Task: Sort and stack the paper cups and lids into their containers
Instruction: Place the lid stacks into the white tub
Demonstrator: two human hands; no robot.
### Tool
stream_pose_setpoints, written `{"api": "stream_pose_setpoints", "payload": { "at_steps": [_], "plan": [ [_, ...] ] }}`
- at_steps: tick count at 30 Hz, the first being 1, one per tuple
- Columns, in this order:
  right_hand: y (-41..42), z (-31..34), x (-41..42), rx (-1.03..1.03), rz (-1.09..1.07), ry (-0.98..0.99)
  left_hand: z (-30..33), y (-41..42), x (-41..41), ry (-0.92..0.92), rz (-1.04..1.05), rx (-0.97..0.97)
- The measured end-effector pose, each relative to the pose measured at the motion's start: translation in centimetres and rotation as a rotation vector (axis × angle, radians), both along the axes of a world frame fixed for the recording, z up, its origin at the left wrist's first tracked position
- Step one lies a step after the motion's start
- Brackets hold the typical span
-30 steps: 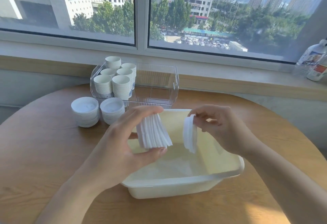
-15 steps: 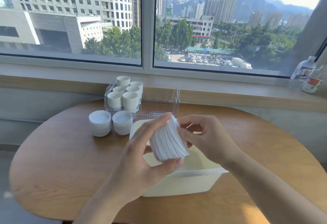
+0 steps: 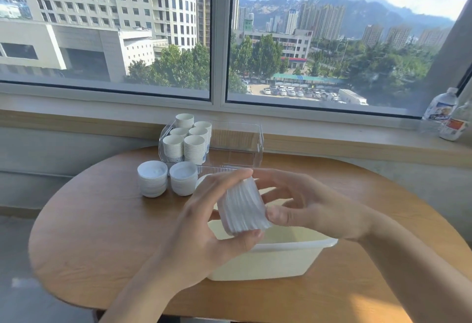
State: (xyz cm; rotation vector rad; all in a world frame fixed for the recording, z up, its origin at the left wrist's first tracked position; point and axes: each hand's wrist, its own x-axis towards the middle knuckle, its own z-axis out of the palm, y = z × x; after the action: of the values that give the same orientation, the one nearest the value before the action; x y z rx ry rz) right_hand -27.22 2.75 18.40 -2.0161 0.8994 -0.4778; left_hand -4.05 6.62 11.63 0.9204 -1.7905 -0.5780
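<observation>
White lid stack (image 3: 242, 207) clamped in left hand (image 3: 204, 233) grip, right hand (image 3: 306, 207) fingers pinching its end.

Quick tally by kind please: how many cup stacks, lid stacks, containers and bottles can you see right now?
Cup stacks: 6, in the clear bin
Lid stacks: 3, two on the table, one in the hands
Containers: 2, clear bin and white tub
Bottles: 2, on the sill
Total: 13

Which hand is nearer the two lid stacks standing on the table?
Left. The left hand grips the held lids just right of the lid stacks; the right hand is farther right, over the tub.
</observation>
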Motion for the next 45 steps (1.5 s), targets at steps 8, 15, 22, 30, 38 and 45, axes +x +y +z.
{"api": "stream_pose_setpoints", "payload": {
  "at_steps": [8,15,22,30,38,45],
  "plan": [
    [0.3,-1.2,0.2,0.014,-0.035,-0.214,0.3,0.4,0.5,0.016,0.015,0.043],
    [1.4,-0.3,-0.7,-0.074,-0.003,-0.16,0.4,0.8,0.3,0.036,-0.043,0.078],
    [1.9,0.3,-0.6,-0.125,-0.05,-0.131,1.3,0.7,0.0,0.014,-0.067,0.095],
    [1.0,-0.8,-0.6,-0.035,-0.091,-0.258,1.3,0.4,0.1,0.04,-0.166,0.164],
    [0.7,-1.2,-0.9,-0.072,-0.102,-0.259,1.1,-0.3,-0.1,0.068,-0.141,0.164],
    [0.5,-1.3,-1.3,-0.07,-0.08,-0.297,1.1,-0.7,-0.2,0.126,-0.152,0.156]
  ]
}}
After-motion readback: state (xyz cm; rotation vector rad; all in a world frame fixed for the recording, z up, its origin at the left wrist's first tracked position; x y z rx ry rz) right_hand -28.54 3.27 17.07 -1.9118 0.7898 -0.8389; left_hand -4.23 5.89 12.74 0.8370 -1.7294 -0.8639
